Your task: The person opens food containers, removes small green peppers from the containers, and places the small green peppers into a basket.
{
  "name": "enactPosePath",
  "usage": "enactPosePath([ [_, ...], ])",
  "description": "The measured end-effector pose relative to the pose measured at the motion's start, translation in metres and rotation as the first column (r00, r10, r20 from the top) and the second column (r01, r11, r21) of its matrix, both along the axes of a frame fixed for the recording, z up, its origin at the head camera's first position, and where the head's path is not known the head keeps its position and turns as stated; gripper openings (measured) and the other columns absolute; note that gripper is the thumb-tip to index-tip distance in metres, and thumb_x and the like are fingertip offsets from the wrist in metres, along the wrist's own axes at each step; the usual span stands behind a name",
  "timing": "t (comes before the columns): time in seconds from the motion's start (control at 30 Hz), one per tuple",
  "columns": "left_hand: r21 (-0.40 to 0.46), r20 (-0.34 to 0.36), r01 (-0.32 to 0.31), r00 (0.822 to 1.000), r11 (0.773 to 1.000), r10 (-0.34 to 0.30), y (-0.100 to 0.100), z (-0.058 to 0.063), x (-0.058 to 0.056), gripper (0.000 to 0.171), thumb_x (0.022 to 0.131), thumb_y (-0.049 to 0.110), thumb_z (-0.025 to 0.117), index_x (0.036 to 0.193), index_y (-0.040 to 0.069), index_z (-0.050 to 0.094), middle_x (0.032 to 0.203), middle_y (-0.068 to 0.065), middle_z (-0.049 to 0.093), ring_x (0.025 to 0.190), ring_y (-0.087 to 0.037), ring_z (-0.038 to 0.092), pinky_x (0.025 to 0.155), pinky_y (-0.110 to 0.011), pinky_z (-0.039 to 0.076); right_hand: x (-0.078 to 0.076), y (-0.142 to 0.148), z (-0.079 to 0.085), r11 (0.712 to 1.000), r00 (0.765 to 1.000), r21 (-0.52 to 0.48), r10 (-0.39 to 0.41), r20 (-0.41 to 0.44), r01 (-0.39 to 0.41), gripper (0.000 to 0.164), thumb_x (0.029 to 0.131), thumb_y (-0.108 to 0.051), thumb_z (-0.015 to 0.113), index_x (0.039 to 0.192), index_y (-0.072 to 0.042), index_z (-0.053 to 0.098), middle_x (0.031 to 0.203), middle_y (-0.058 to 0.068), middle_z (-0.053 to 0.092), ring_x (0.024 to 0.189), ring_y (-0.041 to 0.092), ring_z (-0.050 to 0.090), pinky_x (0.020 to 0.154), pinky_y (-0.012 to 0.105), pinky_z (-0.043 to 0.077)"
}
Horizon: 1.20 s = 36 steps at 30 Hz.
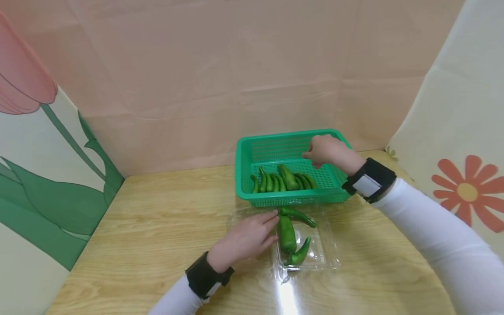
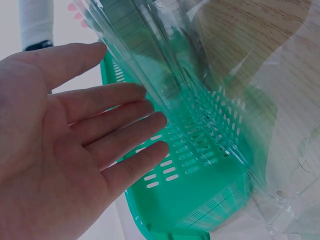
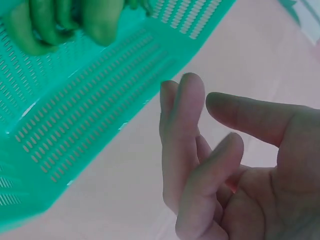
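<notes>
Over the right part of a green plastic basket [image 1: 289,134], my right hand [image 1: 328,151] hovers with loosely bent fingers and nothing in them. In the right wrist view its thumb [image 3: 250,117] stands apart from the fingertips. Several green peppers [image 1: 289,178] lie in a row along the basket's near side. In front of it sits a clear plastic box [image 1: 315,258], holding a large green pepper [image 1: 287,234], a slim one [image 1: 300,216] and a small curved one [image 1: 300,253]. My left hand [image 1: 248,238] extends straight fingers at the box's left side, fingertips right by the large pepper.
The wooden table [image 1: 169,218] reaches to both sides of the box and basket. Behind it rises a pinkish backdrop [image 1: 177,87], with a tulip-printed cloth [image 1: 78,210] at the left and a flower-printed one [image 1: 468,192] at the right.
</notes>
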State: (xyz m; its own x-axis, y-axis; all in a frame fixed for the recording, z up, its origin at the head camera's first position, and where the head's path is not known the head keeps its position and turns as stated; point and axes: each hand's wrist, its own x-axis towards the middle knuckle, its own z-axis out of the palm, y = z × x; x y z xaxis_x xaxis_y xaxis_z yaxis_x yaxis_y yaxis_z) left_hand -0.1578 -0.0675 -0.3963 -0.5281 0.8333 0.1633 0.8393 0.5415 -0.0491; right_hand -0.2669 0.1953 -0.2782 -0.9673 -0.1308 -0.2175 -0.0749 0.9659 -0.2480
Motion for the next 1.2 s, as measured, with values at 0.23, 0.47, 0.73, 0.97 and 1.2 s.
enactPosePath([
  [0.23, -0.004, 0.006, -0.001, 1.0, 1.0, 0.001, -0.001, -0.001, 0.0, 0.049, 0.095, 0.038, 0.054, 0.132, 0.006, 0.053, 0.14, -0.011, 0.051, 0.125, -0.02, 0.053, 0.105, -0.029, 0.045, 0.037, -0.013, 0.005, 0.999, 0.996, -0.048, 0.0, -0.086, -0.004, 0.03, 0.097, -0.035, 0.052, 0.104, -0.008, 0.064, 0.071, 0.005, 0.065, 0.056, 0.019, 0.055, 0.045, 0.026, 0.036],
  [0.47, 0.002, 0.012, -0.008, 1.0, 1.0, 0.008, -0.002, 0.001, 0.002, 0.05, 0.095, 0.038, 0.054, 0.132, 0.005, 0.053, 0.14, -0.011, 0.05, 0.124, -0.021, 0.054, 0.105, -0.03, 0.045, 0.07, -0.021, 0.001, 0.994, 0.973, -0.075, 0.06, -0.221, -0.078, 0.026, 0.094, -0.033, 0.057, 0.098, -0.009, 0.065, 0.062, 0.001, 0.06, 0.05, 0.014, 0.051, 0.041, 0.024, 0.037],
  [0.73, 0.0, 0.023, -0.018, 1.0, 1.0, 0.018, -0.002, 0.003, 0.003, 0.051, 0.094, 0.038, 0.055, 0.133, 0.005, 0.052, 0.141, -0.011, 0.05, 0.125, -0.02, 0.053, 0.105, -0.03, 0.045, 0.098, -0.028, -0.009, 0.988, 0.961, -0.087, 0.103, -0.255, -0.129, 0.02, 0.092, -0.03, 0.061, 0.09, -0.011, 0.065, 0.068, -0.001, 0.064, 0.048, 0.011, 0.051, 0.041, 0.024, 0.04],
  [0.97, -0.008, 0.029, -0.019, 0.999, 1.0, 0.019, -0.003, 0.003, 0.002, 0.051, 0.095, 0.039, 0.054, 0.133, 0.005, 0.052, 0.142, -0.011, 0.049, 0.126, -0.021, 0.052, 0.106, -0.031, 0.045, 0.114, -0.03, -0.023, 0.986, 0.96, -0.089, 0.111, -0.257, -0.138, 0.017, 0.091, -0.03, 0.062, 0.088, -0.013, 0.065, 0.065, -0.003, 0.062, 0.05, 0.009, 0.052, 0.042, 0.024, 0.04],
  [1.2, 0.006, 0.008, -0.008, 1.0, 1.0, 0.008, -0.003, 0.001, 0.001, 0.05, 0.094, 0.038, 0.055, 0.132, 0.005, 0.053, 0.14, -0.011, 0.05, 0.125, -0.02, 0.053, 0.105, -0.03, 0.045, 0.123, -0.03, -0.045, 0.978, 0.966, -0.119, 0.145, -0.212, -0.173, 0.015, 0.089, -0.027, 0.065, 0.084, -0.013, 0.066, 0.063, -0.005, 0.062, 0.05, 0.006, 0.052, 0.042, 0.022, 0.043],
])
